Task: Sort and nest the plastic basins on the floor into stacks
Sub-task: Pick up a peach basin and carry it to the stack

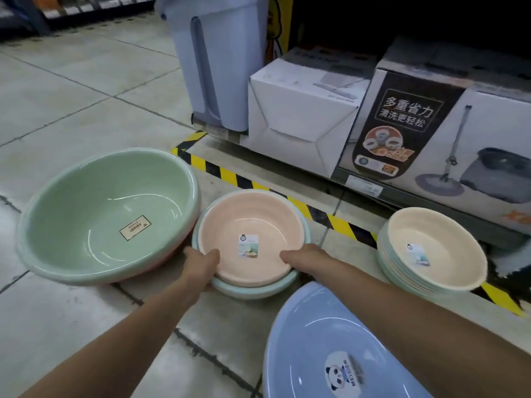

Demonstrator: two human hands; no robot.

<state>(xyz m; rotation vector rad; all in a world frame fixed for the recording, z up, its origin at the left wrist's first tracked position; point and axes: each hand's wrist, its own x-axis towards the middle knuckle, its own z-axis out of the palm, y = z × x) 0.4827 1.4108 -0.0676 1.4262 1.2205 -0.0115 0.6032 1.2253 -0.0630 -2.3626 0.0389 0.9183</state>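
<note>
Far left on the tiled floor (pixel 71 90): large round green plastic basin (pixel 106 214), nested in a pink one. Centre: round peach plastic basin (pixel 250 237) nested in a pale teal basin (pixel 253 291); left hand (pixel 201 262) and right hand (pixel 304 257) each clasped over its near rim. Near right: blue plastic basin (pixel 324 349). Far right: stack of cream basins (pixel 431 251).

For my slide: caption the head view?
Both hands grip a peach basin nested in a stack.

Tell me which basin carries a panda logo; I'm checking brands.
The light blue plastic basin nearest the camera, under the right forearm. The green, peach and cream basins carry plain rectangular labels.
</note>
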